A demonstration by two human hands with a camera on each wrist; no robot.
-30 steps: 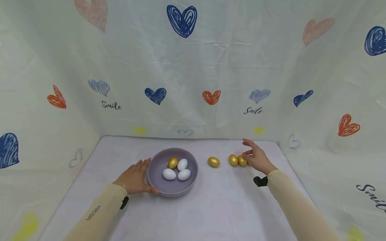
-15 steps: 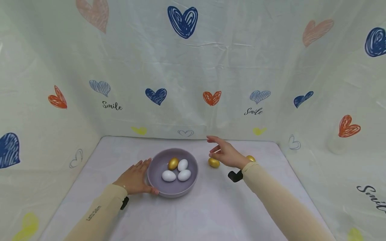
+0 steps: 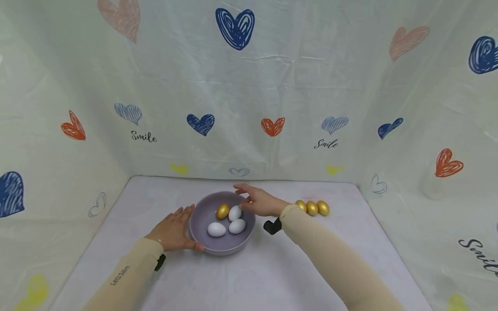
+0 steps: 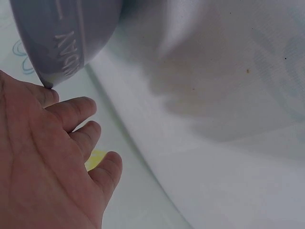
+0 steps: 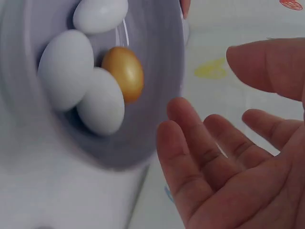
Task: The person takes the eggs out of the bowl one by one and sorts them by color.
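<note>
Ideally, the bowl (image 3: 202, 218) at frame centre is kept braced by the flat left hand (image 3: 173, 231) while the empty, spread right hand (image 3: 260, 202) is lowered gently among the eggs (image 3: 227, 220).

A pale cloth printed with hearts (image 3: 235, 26) and "Smile" lettering walls in a white-covered table (image 3: 272, 276).

Right hand (image 3: 260, 202) now over bowl (image 3: 202, 220) (empty-palmed)

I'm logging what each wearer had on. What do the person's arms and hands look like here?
Both arms are in long beige sleeves; the left sleeve carries small dark lettering near the cuff. A black device sits at each wrist. The left hand and right hand are bare, with no gloves.
</note>
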